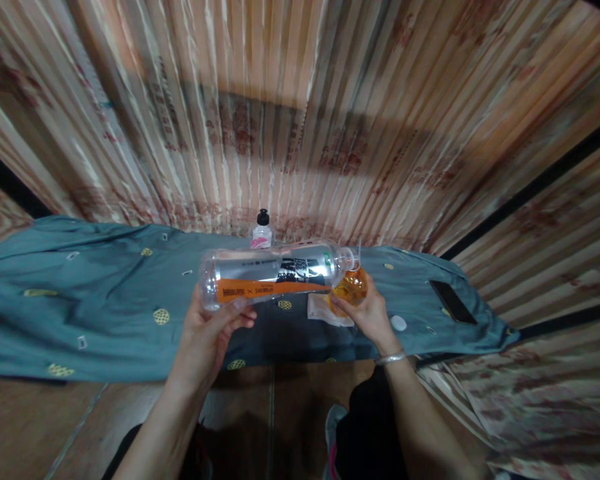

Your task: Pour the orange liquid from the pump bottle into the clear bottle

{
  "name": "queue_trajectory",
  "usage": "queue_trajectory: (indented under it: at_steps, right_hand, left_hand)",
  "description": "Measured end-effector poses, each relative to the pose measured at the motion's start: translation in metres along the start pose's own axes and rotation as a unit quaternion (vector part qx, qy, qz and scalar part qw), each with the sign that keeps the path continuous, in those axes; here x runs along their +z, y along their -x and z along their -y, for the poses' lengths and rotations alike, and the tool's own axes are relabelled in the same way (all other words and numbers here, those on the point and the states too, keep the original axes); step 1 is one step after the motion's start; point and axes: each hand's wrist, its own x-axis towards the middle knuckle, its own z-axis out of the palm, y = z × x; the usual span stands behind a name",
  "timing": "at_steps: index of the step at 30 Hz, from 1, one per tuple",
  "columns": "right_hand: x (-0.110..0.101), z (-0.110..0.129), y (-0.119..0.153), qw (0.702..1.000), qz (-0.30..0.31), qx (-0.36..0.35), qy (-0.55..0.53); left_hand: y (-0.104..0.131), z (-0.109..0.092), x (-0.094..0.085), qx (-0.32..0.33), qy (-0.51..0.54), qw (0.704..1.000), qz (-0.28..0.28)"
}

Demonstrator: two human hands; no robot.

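A large clear plastic bottle with a silver, black and orange label lies almost level in the air. My left hand grips it near its base, fingers underneath. The bottle's neck points right, at the top of a small orange see-through container. Around that container my right hand is closed, the thumb in front. The two seem to meet at the mouth, though I cannot tell whether they touch or whether liquid flows. Behind the large bottle stands a small clear bottle with a black cap, its lower part hidden.
A grey-green patterned cloth covers the long surface. A white packet lies below the orange container, with a round white disc to its right. A black phone rests near the right end. Pleated curtains hang behind.
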Motion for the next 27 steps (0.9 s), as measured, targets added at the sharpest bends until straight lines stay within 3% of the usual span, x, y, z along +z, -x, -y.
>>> queue_trajectory:
  at_steps: [27]
  right_hand:
    - [-0.0018,-0.0036,0.0005,1.000,-0.002,-0.006,0.011]
  left_hand:
    - [-0.0041,0.0063,-0.0034,0.004,0.011,1.000,0.008]
